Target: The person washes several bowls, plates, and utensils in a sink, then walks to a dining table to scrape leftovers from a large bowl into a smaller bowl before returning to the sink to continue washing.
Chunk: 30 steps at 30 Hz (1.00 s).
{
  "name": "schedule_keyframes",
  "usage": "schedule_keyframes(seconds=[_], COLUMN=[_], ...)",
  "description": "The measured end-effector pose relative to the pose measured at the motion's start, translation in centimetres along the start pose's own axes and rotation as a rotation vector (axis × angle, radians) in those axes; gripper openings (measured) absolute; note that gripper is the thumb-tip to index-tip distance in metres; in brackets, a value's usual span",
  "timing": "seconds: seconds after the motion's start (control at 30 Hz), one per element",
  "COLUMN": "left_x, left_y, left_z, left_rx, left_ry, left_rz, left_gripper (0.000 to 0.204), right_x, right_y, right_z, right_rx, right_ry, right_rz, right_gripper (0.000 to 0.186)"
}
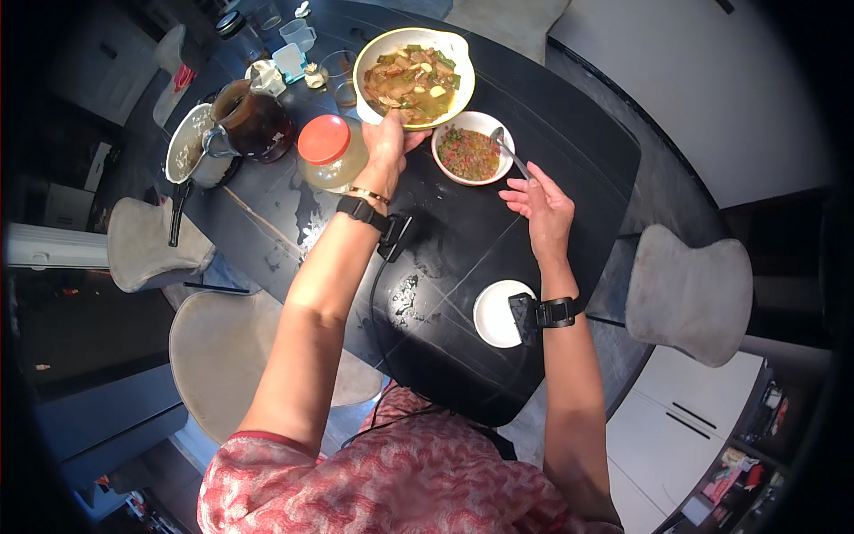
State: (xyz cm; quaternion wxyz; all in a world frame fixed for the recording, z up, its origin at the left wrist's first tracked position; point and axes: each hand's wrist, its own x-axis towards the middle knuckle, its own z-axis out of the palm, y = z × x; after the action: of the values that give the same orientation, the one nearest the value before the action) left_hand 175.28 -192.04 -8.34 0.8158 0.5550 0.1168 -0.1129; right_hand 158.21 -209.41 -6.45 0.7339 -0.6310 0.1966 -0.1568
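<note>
My left hand (pixel 390 141) grips the near rim of a yellow-edged bowl (pixel 363 100) with a pouring lip. Inside it is a brothy stew (pixel 414 82) with green pieces and pale cloves. Just right of and nearer than that bowl stands a smaller white bowl (pixel 442 169) of chopped red and green relish (pixel 470 156). My right hand (pixel 544 198) pinches the handle of a metal spoon (pixel 511 149), whose head rests at the relish bowl's right rim. Beneath my right wrist a small white dish (pixel 495 313) sits on the dark table.
A jar with an orange lid (pixel 324 140) stands left of my left hand. Beyond it are a brown jug (pixel 253 122) and a pan with a black handle (pixel 189 147). Cups and a dark-lidded jar (pixel 233 27) crowd the far left. Chairs (pixel 689 294) flank the table, and a cable hangs from my left wrist.
</note>
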Motion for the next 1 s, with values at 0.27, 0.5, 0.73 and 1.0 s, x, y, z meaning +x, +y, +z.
schedule_keyframes(seconds=[0.27, 0.5, 0.73, 1.0], left_x=[-8.2, -18.2, -27.2, -33.4], left_y=[3.1, 3.8, 2.4, -3.1], left_z=[-3.5, -6.2, -7.2, -5.3], left_rx=[0.039, 0.201, 0.422, 0.385], left_ry=[-0.255, -0.306, -0.269, -0.241], left_rz=[-0.122, -0.139, -0.129, 0.084], left_gripper=[0.045, 0.046, 0.048, 0.046], right_x=[-2.5, -5.6, -15.5, -21.6], right_y=[-0.2, -3.0, -6.2, -3.4], right_z=[-1.6, -4.2, -6.1, -3.4], right_rx=[-0.012, 0.075, 0.023, 0.057], right_ry=[0.053, 0.036, -0.309, -0.47], right_rz=[-0.008, -0.149, -0.163, -0.094], right_gripper=[0.031, 0.027, 0.027, 0.026])
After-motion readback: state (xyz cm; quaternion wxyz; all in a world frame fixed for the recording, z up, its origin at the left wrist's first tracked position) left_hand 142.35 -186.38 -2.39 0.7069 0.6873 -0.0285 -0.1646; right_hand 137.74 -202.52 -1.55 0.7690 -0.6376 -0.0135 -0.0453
